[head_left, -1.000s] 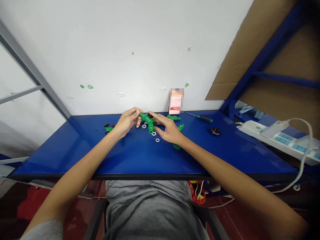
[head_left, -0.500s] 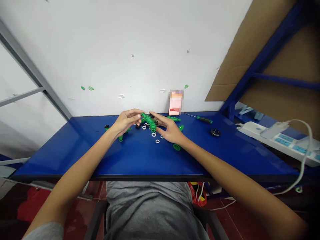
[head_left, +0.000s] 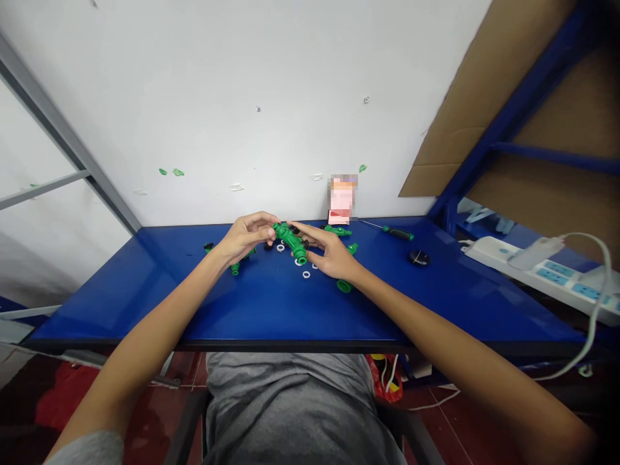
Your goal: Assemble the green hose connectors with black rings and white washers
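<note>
A green plastic hose fitting is held over the middle of a blue table, its length slanting from far left to near right. Whether it touches the tabletop cannot be told. Its far-left end is gripped by the left hand, whose fingers are curled narrowly around it. The right hand is kept flatter, with its fingertips laid against the fitting's right side; how firmly it is pressed cannot be told.

White rubber washers are scattered on the table just near the fitting, and dark small parts lie beside the left hand. A green fitting is seen just beneath the left hand, while another green fitting lies just near the right hand. A further green fitting lies on the far side, close to a blurred packet stood against the wall.

To the right, a green-handled screwdriver and a round black object are placed on the table. A white power strip is seen beyond the right edge.
</note>
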Demonstrator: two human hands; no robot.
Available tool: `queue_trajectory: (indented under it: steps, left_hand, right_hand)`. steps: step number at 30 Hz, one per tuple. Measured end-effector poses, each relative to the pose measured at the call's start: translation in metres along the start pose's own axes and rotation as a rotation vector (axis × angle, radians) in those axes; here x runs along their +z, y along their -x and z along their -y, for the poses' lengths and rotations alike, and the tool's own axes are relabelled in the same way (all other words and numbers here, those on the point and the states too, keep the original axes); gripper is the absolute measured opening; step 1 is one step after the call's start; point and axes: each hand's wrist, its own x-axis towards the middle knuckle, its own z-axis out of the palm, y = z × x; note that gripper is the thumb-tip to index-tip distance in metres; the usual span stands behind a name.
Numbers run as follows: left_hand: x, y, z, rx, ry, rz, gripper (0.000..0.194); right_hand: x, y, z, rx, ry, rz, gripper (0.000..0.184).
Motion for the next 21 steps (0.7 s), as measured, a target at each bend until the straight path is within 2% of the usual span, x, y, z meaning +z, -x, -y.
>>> queue_trajectory:
  steps: [12, 21]
  left_hand:
    - [-0.0030, 0.0004, -0.0048, 0.012, -0.126, 0.041, 0.033]
    - [-0.0077, -0.0009, -0.0028, 0.110, -0.194, 0.095, 0.028]
  right_hand:
    - [-0.0005, -0.0005, -0.0013, -0.034, 0.034, 0.018, 0.067]
    - [-0.0035, 0.0025, -0.0057, 0.031, -0.039, 0.086, 0.069]
